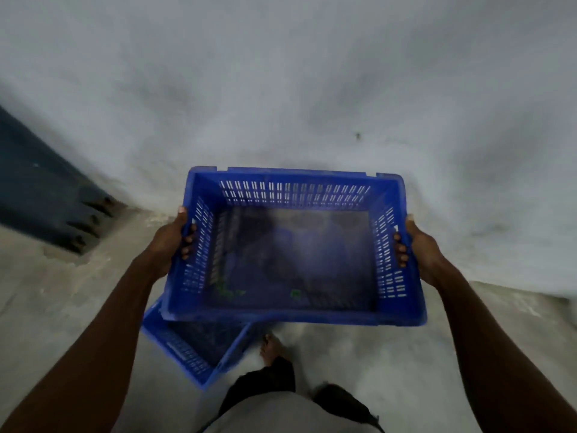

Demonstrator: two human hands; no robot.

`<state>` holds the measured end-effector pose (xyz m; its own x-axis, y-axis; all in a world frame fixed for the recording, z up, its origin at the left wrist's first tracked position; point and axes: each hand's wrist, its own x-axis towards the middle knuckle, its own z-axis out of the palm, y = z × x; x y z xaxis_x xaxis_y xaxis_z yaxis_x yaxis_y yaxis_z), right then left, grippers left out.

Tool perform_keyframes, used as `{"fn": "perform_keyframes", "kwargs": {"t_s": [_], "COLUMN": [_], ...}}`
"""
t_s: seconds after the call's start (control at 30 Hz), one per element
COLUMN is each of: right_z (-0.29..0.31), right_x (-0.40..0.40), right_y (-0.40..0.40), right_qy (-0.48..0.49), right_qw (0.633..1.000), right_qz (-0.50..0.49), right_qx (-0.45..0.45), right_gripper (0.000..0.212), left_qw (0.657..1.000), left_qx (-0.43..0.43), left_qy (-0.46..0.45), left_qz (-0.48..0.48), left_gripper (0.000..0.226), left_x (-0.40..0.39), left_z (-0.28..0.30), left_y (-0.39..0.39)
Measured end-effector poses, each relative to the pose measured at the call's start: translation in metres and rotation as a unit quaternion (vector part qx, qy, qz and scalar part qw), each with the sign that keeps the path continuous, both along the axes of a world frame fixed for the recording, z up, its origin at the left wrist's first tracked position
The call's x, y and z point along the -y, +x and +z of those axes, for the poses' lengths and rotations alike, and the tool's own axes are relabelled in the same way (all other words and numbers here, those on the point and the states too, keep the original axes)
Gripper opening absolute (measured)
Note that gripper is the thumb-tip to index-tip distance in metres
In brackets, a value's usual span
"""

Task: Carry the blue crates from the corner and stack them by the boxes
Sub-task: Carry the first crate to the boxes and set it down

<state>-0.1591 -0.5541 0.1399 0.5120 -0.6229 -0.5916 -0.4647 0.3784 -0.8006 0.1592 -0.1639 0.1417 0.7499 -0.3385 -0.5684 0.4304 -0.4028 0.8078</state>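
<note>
partly hidden, a second crate [190,351] lies under the blue crate [293,245] both hands' fingers [187,242] grip

The blue crate [293,245] looks like slotted, matt plastic. The floor [406,370] is rough, bare concrete; the wall [281,73] is dull, blotchy plaster.

Left hand [170,242] and right hand [421,248] gripping blue crate [293,314], second crate [199,345] on floor [62,307]
</note>
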Motion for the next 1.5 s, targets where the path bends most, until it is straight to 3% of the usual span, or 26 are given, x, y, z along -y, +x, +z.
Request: {"fn": "perform_keyframes", "kwargs": {"t_s": [0.23,0.47,0.7,0.97,1.5], "right_z": [0.040,0.069,0.087,0.071,0.083], "right_x": [-0.001,-0.032,-0.090,-0.135,-0.061], "right_y": [-0.205,-0.446,-0.666,-0.857,-1.187], "right_qy": [-0.013,-0.042,-0.054,-0.019,-0.050], "right_qw": [0.984,0.932,0.855,0.747,0.577], "right_qz": [-0.177,-0.359,-0.516,-0.664,-0.811], "right_qx": [0.015,0.002,-0.007,-0.036,-0.087], "right_gripper": [0.054,0.054,0.053,0.056,0.054], "left_qw": [0.987,0.940,0.880,0.786,0.633], "left_qx": [0.026,-0.010,-0.016,-0.015,-0.018], "left_qy": [-0.011,-0.048,-0.050,-0.032,-0.044], "left_qz": [-0.159,-0.337,-0.473,-0.617,-0.773], "left_gripper": [0.062,0.057,0.058,0.058,0.051], "left_x": [0.144,0.280,0.386,0.499,0.725], "left_z": [0.034,0.060,0.070,0.067,0.075], "left_y": [-0.090,-0.271,-0.499,-0.754,-1.239]}}
